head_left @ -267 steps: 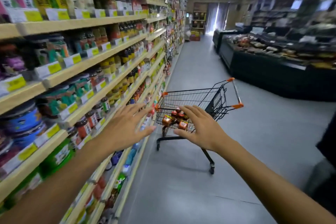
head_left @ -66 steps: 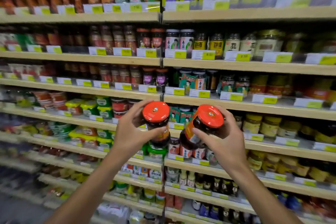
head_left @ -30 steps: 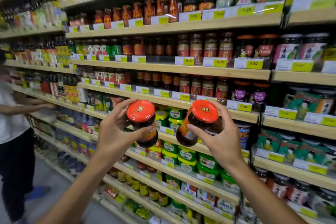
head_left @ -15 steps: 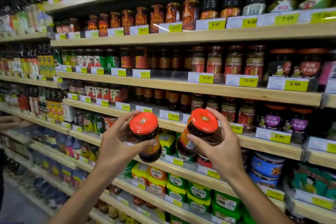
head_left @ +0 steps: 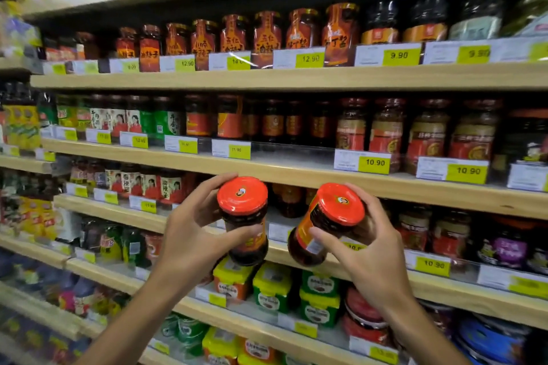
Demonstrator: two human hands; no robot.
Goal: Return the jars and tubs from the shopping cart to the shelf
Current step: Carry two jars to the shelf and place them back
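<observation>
meanwhile, the left hand (head_left: 189, 234) gripped an upright red-lidded jar (head_left: 244, 219) and the right hand (head_left: 367, 255) gripped a second red-lidded jar (head_left: 323, 225) tilted left, both raised side by side and apart. they hung before the wooden shelf (head_left: 296, 170) with its yellow price tags (head_left: 373, 163), above green and yellow tubs (head_left: 272, 290).

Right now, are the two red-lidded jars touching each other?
Apart. The head view shows shelf background in a plain gap between the left jar, held by the left hand, and the tilted right jar, held by the right hand.
</observation>
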